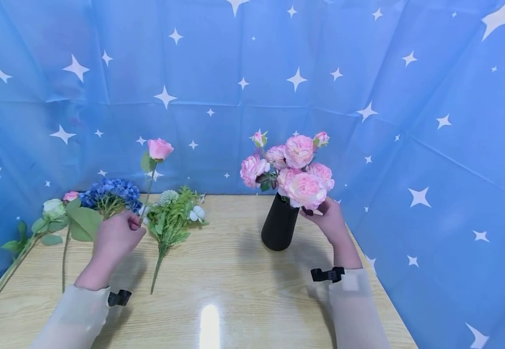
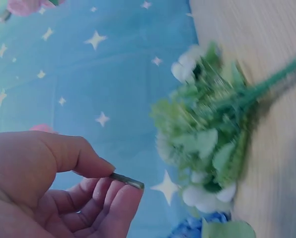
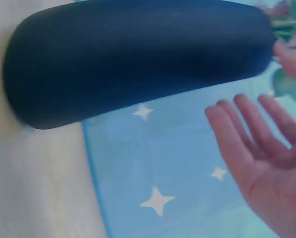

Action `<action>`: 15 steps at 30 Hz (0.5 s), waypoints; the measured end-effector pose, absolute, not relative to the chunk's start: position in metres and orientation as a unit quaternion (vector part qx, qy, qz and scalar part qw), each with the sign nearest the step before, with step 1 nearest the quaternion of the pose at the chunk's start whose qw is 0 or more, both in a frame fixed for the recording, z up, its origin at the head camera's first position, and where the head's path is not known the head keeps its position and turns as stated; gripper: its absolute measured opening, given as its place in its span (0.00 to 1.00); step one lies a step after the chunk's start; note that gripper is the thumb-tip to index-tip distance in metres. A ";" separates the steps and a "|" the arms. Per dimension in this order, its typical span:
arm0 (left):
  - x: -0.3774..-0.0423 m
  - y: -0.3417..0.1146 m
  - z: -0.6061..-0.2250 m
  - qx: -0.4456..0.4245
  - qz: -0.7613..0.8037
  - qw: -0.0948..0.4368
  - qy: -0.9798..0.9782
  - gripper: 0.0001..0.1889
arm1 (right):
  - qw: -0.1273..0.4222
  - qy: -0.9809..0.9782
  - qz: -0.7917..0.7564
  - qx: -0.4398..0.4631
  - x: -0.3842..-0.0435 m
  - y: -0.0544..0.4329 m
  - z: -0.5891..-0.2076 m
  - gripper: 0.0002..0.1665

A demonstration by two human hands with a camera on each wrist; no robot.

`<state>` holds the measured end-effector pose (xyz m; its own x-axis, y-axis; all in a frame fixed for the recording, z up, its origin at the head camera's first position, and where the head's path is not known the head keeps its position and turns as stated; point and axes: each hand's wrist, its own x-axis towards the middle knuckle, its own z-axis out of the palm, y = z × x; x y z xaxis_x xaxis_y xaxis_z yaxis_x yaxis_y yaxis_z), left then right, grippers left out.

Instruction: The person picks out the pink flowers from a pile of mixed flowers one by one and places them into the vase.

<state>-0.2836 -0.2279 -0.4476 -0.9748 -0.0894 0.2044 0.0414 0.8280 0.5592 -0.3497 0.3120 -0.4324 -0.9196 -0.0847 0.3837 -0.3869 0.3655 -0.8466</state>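
Pink on top, one rose (image 1: 160,150) is pinched by its stem (image 1: 149,186) in the left grip (image 1: 119,235), and the right grip (image 1: 332,222) is held spread beside the black vase (image 1: 279,225).

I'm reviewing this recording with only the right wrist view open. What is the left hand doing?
Observer: The left hand pinches the stem of a single pink rose.
Operator: My picture cuts off what stands in the black vase. What is it?
Observer: A cluster of pale pink blooms.
Operator: And what shows just beyond the left hand?
Observer: A blue flower head.
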 end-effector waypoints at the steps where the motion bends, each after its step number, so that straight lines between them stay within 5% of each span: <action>1: -0.283 -0.225 -0.446 0.010 -0.297 0.120 -0.947 0.07 | 0.148 -0.806 0.559 0.126 -0.348 0.313 -0.428 0.28; 8: -0.275 -0.206 -0.436 -0.020 -0.324 0.173 -0.930 0.05 | 0.266 -0.671 0.692 0.012 -0.324 0.306 -0.393 0.13; 15: -0.270 -0.188 -0.436 -0.045 -0.377 0.116 -0.918 0.05 | 0.400 -0.610 0.684 0.016 -0.284 0.292 -0.357 0.09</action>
<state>-0.2701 -0.1879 -0.4359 -0.9688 -0.0046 0.2478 0.1710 0.7114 0.6816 -0.2839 0.2920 -0.3565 -0.6791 0.5285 0.5095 -0.5663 0.0645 -0.8217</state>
